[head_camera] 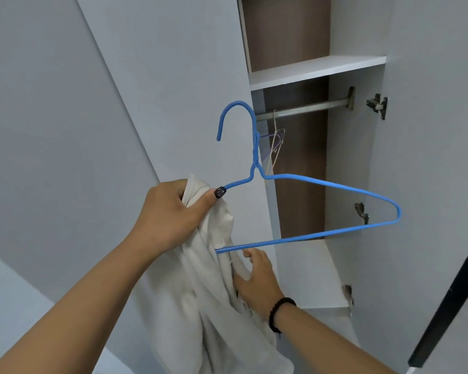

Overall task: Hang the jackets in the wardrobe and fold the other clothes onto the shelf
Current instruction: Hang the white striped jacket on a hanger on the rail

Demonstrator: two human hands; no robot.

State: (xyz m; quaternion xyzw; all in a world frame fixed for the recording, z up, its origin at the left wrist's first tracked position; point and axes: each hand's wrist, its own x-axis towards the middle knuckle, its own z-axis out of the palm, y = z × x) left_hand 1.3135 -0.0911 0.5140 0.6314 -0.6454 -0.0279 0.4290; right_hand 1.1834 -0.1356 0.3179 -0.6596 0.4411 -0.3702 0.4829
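Left hand [170, 211] grips jacket [214, 292] and blue hanger [308, 209]; right hand [257, 282] open on fabric. Best: seat both shoulders before reaching rail [303, 107].

No legible txt anywhere.

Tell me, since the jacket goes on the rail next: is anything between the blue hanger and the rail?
Nothing visible blocks it. The wardrobe door stands open and the rail is bare apart from a few thin hangers near its left end. The blue hanger, held with the jacket by the left hand, has open space to the right of those.
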